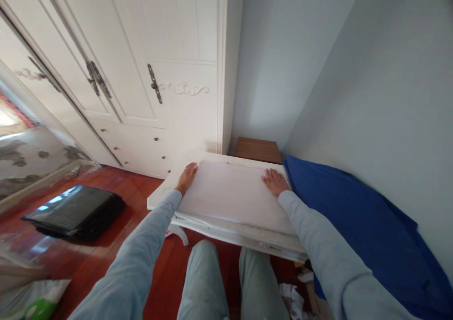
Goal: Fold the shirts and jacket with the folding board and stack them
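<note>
A large pale sheet [235,195], perhaps paper or cloth, lies flat across the top of a low white table [164,190]. My left hand [187,176] rests at the sheet's left edge, fingers stretched out and pointing away from me. On the right, my right hand [275,181] lies palm down near the sheet's far right corner, its fingers spread. Neither hand grips anything. Drawer fronts with carved trim show along the table's near side, above my knees.
A white wardrobe [191,37] stands behind the table, beside a brown wooden box [258,150]. Blue fabric [347,221] covers something on the right. A black plastic-wrapped package [76,214] sits on the red wood floor [138,183]. Crumpled paper [293,298] lies below right.
</note>
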Tool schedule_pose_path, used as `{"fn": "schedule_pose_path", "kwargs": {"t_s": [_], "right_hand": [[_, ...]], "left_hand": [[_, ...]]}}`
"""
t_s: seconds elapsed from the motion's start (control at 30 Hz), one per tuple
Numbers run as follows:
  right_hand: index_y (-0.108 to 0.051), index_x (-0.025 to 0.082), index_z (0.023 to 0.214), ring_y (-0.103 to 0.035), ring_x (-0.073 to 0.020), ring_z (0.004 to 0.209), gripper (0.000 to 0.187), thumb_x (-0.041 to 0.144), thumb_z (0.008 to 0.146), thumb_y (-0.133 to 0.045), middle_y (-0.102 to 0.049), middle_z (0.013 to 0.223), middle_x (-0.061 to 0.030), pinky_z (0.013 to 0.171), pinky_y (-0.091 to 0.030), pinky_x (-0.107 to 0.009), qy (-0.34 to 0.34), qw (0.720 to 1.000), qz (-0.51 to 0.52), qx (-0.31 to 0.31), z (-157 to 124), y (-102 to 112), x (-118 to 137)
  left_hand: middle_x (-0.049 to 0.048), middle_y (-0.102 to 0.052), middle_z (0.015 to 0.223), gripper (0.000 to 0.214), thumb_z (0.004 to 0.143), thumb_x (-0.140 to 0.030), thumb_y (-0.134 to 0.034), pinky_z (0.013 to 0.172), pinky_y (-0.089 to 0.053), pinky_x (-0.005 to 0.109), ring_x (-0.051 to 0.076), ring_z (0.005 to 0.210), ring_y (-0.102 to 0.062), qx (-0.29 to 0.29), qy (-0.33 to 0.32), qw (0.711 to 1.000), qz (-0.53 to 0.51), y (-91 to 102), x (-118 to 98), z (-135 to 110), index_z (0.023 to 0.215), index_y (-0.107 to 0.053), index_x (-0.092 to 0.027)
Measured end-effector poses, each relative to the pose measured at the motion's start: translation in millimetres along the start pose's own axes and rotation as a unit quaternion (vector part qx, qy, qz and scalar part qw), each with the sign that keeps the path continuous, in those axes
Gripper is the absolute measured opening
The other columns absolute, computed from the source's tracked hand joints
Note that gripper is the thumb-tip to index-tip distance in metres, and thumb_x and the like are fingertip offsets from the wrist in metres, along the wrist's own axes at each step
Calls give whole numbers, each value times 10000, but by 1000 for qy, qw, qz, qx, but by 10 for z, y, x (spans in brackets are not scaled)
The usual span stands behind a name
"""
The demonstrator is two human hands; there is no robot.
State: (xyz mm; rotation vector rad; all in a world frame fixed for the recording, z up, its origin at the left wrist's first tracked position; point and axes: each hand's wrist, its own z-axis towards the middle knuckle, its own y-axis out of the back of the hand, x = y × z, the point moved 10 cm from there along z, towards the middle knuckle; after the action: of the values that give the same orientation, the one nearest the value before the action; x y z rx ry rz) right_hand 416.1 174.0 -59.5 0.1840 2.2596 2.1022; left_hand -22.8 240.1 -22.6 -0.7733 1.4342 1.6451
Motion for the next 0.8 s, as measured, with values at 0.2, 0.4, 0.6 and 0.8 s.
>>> {"fn": "schedule_pose_path", "kwargs": {"t_s": [0.2, 0.4, 0.6, 0.8], "right_hand": [[-349, 113, 1567, -208, -279, 1527, 625, 443, 1038, -305, -242, 1617, -155, 1251, -191, -478, 11, 999, 39, -22, 17, 32, -6], [-354, 43, 1541, -226, -279, 1523, 609, 374, 1031, -314, -245, 1608, -188, 1252, -210, -506, 33, 993, 94, -68, -144, 212, 145], [-494, 138, 1468, -438, -246, 1409, 603, 517, 1005, -421, -467, 1490, -150, 1226, -338, -476, 338, 905, 243, -85, -1395, 310, 1188], [-516, 174, 1454, -484, -215, 1373, 564, 499, 993, -498, -512, 1457, -119, 1204, -386, -427, 365, 853, 372, -7, -2380, 280, 1613]], "left_hand": [[135, -671, 1278, 341, 922, -400, -573, 1127, -385, 387, 250, 1277, -562, -105, 51, 987, -111, 471, 94, -504, 1162, -680, -183], [125, -674, 1138, 312, 787, -316, -701, 903, -518, 369, 260, 1051, -643, -209, 121, 959, -150, 735, 256, -1516, 1060, -655, -172], [94, -677, 1164, 414, 712, -236, -769, 642, -519, 241, 188, 889, -676, -177, 196, 916, -301, 465, 233, -2148, 1098, -627, -193], [116, -710, 878, 65, 824, -127, -567, 674, -567, 272, 197, 810, -731, -85, 332, 815, -468, 202, 119, -2084, 809, -631, -127]]}}
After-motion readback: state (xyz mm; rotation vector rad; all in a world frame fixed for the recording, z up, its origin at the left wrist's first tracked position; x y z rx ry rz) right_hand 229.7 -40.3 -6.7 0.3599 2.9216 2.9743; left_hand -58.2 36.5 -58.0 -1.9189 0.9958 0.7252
